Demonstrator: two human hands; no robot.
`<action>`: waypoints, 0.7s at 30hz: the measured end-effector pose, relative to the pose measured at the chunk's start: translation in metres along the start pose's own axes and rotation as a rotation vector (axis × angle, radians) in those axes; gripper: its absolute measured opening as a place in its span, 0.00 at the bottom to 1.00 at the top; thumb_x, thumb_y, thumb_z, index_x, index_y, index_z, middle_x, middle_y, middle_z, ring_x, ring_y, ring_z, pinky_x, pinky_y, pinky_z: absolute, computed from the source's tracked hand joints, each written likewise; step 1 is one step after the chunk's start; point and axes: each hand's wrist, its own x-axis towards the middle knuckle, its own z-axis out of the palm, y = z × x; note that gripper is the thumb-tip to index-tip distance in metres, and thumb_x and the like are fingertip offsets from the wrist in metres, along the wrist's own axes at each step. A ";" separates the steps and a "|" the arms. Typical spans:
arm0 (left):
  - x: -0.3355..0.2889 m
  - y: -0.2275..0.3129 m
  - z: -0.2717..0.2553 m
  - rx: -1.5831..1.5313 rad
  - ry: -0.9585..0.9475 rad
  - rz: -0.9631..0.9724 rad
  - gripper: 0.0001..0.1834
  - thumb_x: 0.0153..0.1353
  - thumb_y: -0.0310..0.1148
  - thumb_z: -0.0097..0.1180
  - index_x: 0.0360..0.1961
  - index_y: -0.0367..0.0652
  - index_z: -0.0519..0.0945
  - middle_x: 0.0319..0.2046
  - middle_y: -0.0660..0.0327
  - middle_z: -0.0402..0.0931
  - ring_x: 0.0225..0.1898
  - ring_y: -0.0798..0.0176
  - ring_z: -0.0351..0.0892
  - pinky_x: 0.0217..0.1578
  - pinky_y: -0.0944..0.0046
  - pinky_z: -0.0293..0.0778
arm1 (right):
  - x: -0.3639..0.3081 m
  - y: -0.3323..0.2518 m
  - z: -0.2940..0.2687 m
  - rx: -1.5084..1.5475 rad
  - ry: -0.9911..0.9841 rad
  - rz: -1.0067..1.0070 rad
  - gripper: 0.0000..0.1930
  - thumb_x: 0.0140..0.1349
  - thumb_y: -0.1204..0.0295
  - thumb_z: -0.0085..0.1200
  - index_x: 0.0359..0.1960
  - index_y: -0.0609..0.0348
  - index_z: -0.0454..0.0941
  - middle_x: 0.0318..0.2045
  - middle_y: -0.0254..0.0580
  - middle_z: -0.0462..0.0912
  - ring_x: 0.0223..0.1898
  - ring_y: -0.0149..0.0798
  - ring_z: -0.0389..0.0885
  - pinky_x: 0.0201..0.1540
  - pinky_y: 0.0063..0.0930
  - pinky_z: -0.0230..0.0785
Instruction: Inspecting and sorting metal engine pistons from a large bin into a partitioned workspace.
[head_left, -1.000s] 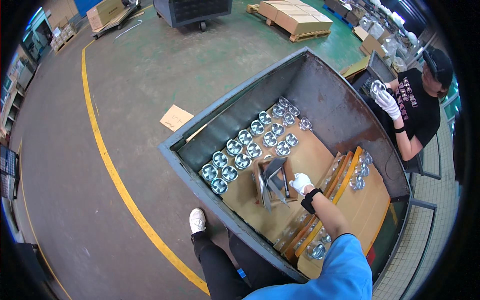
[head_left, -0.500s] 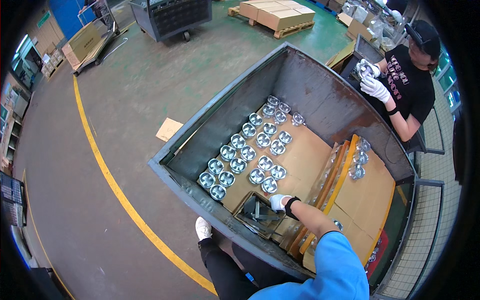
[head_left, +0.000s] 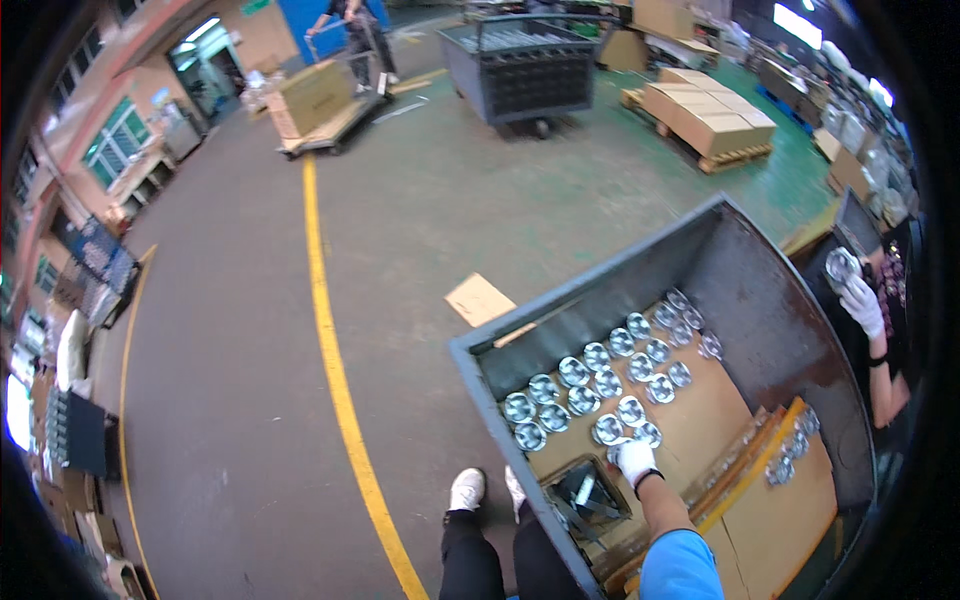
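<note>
My right hand (head_left: pixel 636 460), in a white glove with a dark wristband, reaches into a large grey metal bin (head_left: pixel 600 308). Its fingers close on the nearest metal piston (head_left: pixel 613 453), which they mostly cover. Beside it stand two more pistons, one (head_left: pixel 607 430) to the left and one (head_left: pixel 648 434) just beyond. Several other shiny pistons (head_left: pixel 583 400) stand in rows on the cardboard sheet (head_left: pixel 700 410). Left of my hand sits a small open tray (head_left: pixel 620 512) holding dark flat pieces and a light-coloured piece. My left hand is out of view.
Stacked dividers with a yellow edge (head_left: pixel 757 462) cross the bin, with more pistons (head_left: pixel 780 470) beyond. At the right, a co-worker's gloved hand (head_left: pixel 862 305) holds a piston. Left lie a loose cardboard piece (head_left: pixel 479 300) and a yellow floor line (head_left: pixel 335 370). Another bin (head_left: pixel 525 75) stands farther back.
My view has swung left, so the bin appears farther right and lower. My right hand has moved from beside the tray onto the nearest piston.
</note>
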 end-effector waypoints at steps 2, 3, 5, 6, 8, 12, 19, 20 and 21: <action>-0.008 0.004 0.012 0.124 0.072 0.065 0.11 0.49 0.33 0.58 0.21 0.34 0.79 0.17 0.49 0.73 0.19 0.59 0.65 0.24 0.55 0.61 | -0.016 -0.022 -0.007 -0.223 0.014 -0.170 0.10 0.61 0.69 0.51 0.35 0.60 0.82 0.34 0.49 0.85 0.37 0.46 0.85 0.39 0.42 0.76; -0.007 0.011 0.013 0.139 0.088 0.022 0.11 0.50 0.34 0.58 0.21 0.35 0.79 0.16 0.51 0.72 0.19 0.60 0.64 0.23 0.55 0.60 | -0.020 -0.013 -0.005 -0.465 0.105 -0.250 0.10 0.61 0.70 0.49 0.36 0.59 0.83 0.36 0.47 0.86 0.41 0.43 0.84 0.42 0.44 0.74; -0.007 0.028 0.018 0.160 0.125 -0.077 0.11 0.51 0.34 0.57 0.20 0.36 0.79 0.15 0.54 0.71 0.18 0.62 0.62 0.22 0.56 0.59 | -0.028 -0.013 -0.001 -0.586 0.310 -0.253 0.13 0.64 0.66 0.47 0.40 0.55 0.85 0.41 0.44 0.86 0.47 0.43 0.83 0.46 0.41 0.74; -0.007 0.036 0.019 0.172 0.138 -0.125 0.12 0.52 0.34 0.57 0.19 0.36 0.79 0.14 0.55 0.70 0.18 0.63 0.61 0.22 0.56 0.59 | -0.030 -0.015 -0.005 -0.582 0.325 -0.265 0.13 0.64 0.66 0.47 0.40 0.55 0.85 0.41 0.44 0.86 0.47 0.43 0.83 0.46 0.41 0.74; -0.016 0.047 0.023 0.189 0.179 -0.229 0.12 0.53 0.35 0.57 0.19 0.37 0.80 0.13 0.59 0.68 0.18 0.65 0.59 0.21 0.56 0.58 | -0.062 -0.068 -0.038 -0.807 -0.217 -0.141 0.16 0.65 0.60 0.47 0.45 0.48 0.85 0.46 0.42 0.85 0.50 0.44 0.83 0.49 0.39 0.74; -0.032 0.048 0.032 0.214 0.261 -0.287 0.14 0.54 0.40 0.58 0.21 0.38 0.82 0.14 0.61 0.71 0.17 0.68 0.62 0.20 0.60 0.61 | -0.071 -0.056 -0.051 -0.612 -0.020 -0.103 0.18 0.62 0.56 0.50 0.47 0.47 0.85 0.51 0.46 0.83 0.52 0.47 0.81 0.54 0.40 0.73; -0.055 0.114 0.065 -0.017 0.424 -0.308 0.15 0.57 0.47 0.62 0.36 0.47 0.87 0.30 0.59 0.86 0.27 0.60 0.81 0.32 0.62 0.77 | -0.184 -0.142 -0.187 -0.303 0.105 -0.067 0.18 0.60 0.57 0.52 0.31 0.61 0.84 0.38 0.57 0.84 0.46 0.54 0.82 0.50 0.43 0.75; -0.058 0.139 0.060 0.230 0.388 -0.293 0.19 0.61 0.50 0.55 0.40 0.46 0.85 0.37 0.56 0.84 0.37 0.53 0.80 0.41 0.56 0.76 | -0.198 -0.135 -0.198 -0.226 0.173 -0.140 0.18 0.59 0.56 0.54 0.28 0.62 0.83 0.34 0.57 0.83 0.42 0.55 0.82 0.47 0.45 0.75; -0.063 0.156 0.063 0.482 0.348 -0.275 0.22 0.66 0.52 0.48 0.44 0.45 0.82 0.44 0.52 0.82 0.48 0.46 0.80 0.50 0.51 0.75 | -0.209 -0.118 -0.213 -0.145 0.242 -0.210 0.19 0.58 0.56 0.56 0.25 0.62 0.82 0.31 0.57 0.83 0.39 0.57 0.83 0.44 0.46 0.75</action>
